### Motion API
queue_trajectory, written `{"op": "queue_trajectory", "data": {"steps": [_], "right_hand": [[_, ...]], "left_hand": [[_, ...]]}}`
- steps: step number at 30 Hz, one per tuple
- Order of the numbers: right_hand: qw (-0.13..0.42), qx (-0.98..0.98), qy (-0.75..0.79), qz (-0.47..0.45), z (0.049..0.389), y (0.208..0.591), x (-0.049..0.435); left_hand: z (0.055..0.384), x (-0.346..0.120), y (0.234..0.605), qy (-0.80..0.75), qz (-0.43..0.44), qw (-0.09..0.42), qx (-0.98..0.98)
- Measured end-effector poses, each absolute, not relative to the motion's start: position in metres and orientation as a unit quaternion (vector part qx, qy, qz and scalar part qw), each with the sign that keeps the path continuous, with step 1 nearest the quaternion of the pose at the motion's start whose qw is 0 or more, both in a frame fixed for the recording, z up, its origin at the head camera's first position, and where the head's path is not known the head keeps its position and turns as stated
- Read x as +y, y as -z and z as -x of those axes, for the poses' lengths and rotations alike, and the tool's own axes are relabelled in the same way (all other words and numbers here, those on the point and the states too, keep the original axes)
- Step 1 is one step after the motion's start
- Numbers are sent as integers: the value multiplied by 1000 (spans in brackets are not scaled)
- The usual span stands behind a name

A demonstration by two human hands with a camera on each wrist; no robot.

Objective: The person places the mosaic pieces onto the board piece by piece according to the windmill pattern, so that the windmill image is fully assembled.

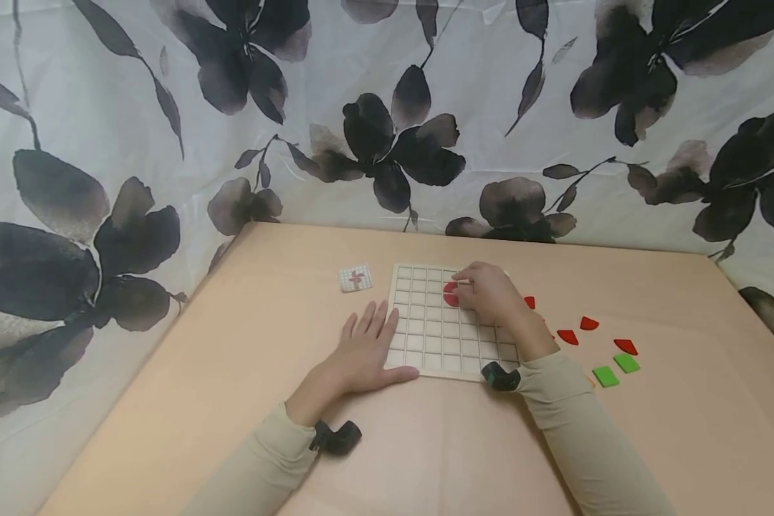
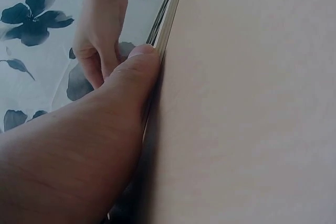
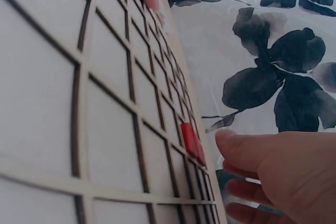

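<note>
A white board (image 1: 426, 344) with a square grid of raised lines lies flat on the table. Red pieces (image 1: 450, 295) with a rounded outer edge sit in its upper cells; in the right wrist view, red (image 3: 190, 141) shows inside the grid. Just beside and over them hovers my right hand (image 1: 486, 292), fingers loosely bent. In the right wrist view nothing shows between that hand's (image 3: 278, 171) thumb and fingers. My left hand (image 1: 363, 355) lies with spread, straight fingers at the board's left edge. Its thumb (image 2: 139, 59) touches the board's near edge.
Loose red pieces (image 1: 567, 337) and green squares (image 1: 606, 376) lie right of the board, some partly behind the right forearm. A small card (image 1: 355, 278) with a red pattern on a grid lies at upper left. A floral curtain (image 1: 393, 158) hangs behind the table (image 1: 232, 344).
</note>
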State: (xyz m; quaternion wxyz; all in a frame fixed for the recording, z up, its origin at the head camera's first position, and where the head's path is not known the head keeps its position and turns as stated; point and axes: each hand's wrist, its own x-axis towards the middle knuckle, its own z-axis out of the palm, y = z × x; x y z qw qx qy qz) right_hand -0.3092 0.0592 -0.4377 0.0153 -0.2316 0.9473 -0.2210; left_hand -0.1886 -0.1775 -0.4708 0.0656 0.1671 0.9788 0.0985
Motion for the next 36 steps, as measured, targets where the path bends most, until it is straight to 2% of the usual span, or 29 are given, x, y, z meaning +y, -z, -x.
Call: {"op": "queue_trajectory", "data": {"steps": [6, 18, 36], "right_hand": [[21, 942, 185, 280, 313, 447, 60], [11, 940, 132, 313, 317, 453, 60], [8, 942, 166, 290, 315, 451, 59]], "left_hand": [[188, -178, 473, -103, -162, 67, 979], [188, -178, 472, -104, -163, 69, 979], [187, -177, 466, -116, -170, 63, 977]]}}
